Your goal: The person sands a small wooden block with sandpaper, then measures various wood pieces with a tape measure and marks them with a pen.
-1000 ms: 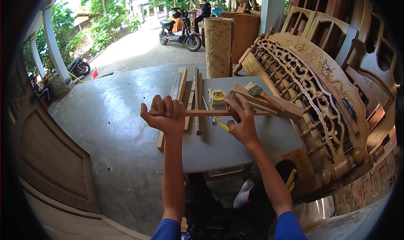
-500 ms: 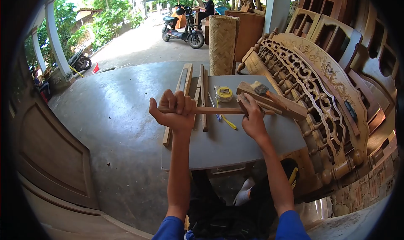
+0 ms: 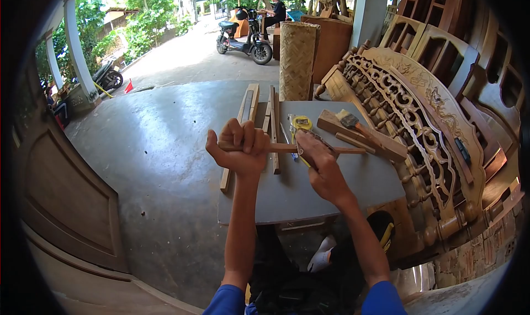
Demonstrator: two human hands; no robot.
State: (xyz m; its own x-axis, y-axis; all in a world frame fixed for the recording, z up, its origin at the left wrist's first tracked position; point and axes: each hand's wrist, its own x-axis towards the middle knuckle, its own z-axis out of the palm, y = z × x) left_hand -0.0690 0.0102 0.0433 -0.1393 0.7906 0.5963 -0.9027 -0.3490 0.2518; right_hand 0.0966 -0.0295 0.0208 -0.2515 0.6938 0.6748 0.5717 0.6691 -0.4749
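Note:
A thin wooden strip lies crosswise above the grey table. My left hand has its fingers wrapped round the strip's left end. Around its middle, my right hand grips a brown sanding pad, pressed on the strip. The pad's exact material is hard to make out. Behind the right hand a yellow tape measure is partly covered. Wooden strips lie beside my left hand. To the right, a brush rests on a wooden block.
Carved wooden furniture panels lean at the right. A woven bamboo roll stands behind the table. Farther back are a scooter and a seated person. A wooden door panel is at the left.
My right hand has slid left along the strip with the pad, nearer my left hand. The whole view has shifted slightly; my left hand keeps its hold.

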